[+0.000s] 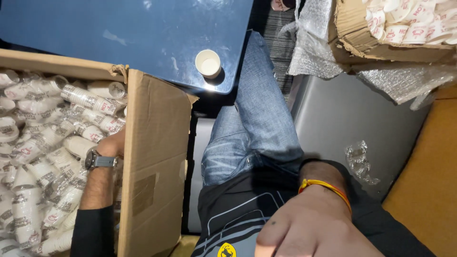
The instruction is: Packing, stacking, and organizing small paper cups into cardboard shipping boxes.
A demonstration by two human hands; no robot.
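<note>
A single paper cup (208, 63) stands on the blue table (119, 33), bubble wrap (314, 47) nearby.

Glossy blue table (133, 33) with light glare, grey surface (342, 119), possibly ribbed dark floor mat (278, 43)

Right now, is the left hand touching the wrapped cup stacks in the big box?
Touching: the head view shows the left hand pressed among the wrapped cup stacks, fingers buried.

One head-worn camera looks steeply down, close over lap and cardboard box (152, 157).
</note>
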